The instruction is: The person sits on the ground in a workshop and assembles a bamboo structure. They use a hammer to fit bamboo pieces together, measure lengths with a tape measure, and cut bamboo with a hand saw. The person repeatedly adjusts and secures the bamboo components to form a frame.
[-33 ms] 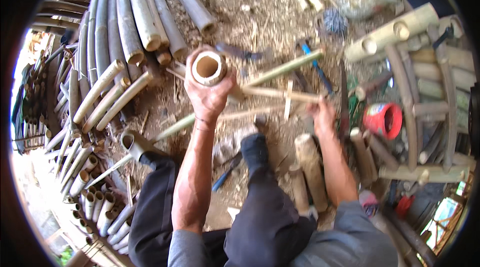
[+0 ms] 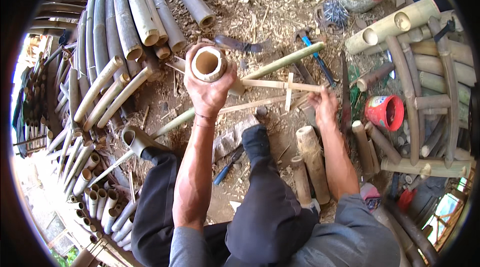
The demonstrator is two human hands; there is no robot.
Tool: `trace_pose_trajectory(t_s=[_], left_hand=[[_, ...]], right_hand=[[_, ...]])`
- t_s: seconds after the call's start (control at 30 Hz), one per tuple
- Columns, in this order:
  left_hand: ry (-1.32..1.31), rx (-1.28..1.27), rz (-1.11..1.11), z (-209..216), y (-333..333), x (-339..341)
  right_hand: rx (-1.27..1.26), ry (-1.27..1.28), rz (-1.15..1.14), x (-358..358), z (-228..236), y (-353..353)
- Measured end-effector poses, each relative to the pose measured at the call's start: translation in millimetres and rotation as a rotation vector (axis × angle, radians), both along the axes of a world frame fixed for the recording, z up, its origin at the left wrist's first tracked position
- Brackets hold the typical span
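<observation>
My left hand (image 2: 206,98) is wrapped round a bamboo tube (image 2: 223,66), its cut open end facing up toward me. From beside the tube's lower part a thin bamboo strip (image 2: 267,84) runs right, with a short flat crosspiece (image 2: 289,99) set across it. Whether the strip enters the tube is hidden behind my left hand. My right hand (image 2: 326,107) is closed at the strip's far right end, pinching it with the fingertips. A green bamboo pole (image 2: 285,63) and another thin bamboo strip (image 2: 260,104) lie around these.
A hammer (image 2: 315,57) and a sheathed-looking blade (image 2: 235,44) lie beyond my hands. Long bamboo poles (image 2: 122,22) fill the far left. On the right are a red bucket (image 2: 372,112) and a bamboo frame (image 2: 420,102); a blue-handled tool (image 2: 222,173) lies by my foot.
The strip's right end and my right fingertips are slightly higher in the picture, and the crosspiece sits a little higher too. My left hand still holds the tube in nearly the same place.
</observation>
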State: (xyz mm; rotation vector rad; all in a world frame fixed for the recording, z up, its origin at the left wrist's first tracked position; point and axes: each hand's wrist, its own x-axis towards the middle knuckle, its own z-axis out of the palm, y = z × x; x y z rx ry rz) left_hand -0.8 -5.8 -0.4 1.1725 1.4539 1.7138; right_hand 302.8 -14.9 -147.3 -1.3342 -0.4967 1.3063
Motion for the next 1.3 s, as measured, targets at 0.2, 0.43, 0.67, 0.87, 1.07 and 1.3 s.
trace_pose_trajectory(t_s=[0.2, 0.43, 0.67, 0.87, 1.07, 1.3], left_hand=[[0.08, -0.055, -0.054, 4, -3, -3], [-0.006, -0.1, -0.014, -25, -8, 9], [0.229, -0.222, 0.038, 6, -2, -5], [0.184, -0.397, 0.041, 97, -29, -24], [0.795, -0.958, -0.519, 94, -108, -35], [1.223, -0.832, -0.558, -4, -218, -78]], right_hand=[[0.036, -0.218, -0.182, 13, 11, -53], [-0.049, -1.443, 0.179, 96, 41, -160], [0.576, -1.569, 0.531, 53, 119, -12], [1.109, -2.041, 0.781, 14, 85, 102], [1.02, -1.696, 0.954, 65, 108, 46], [1.072, -1.772, 0.789, 94, 113, 15]])
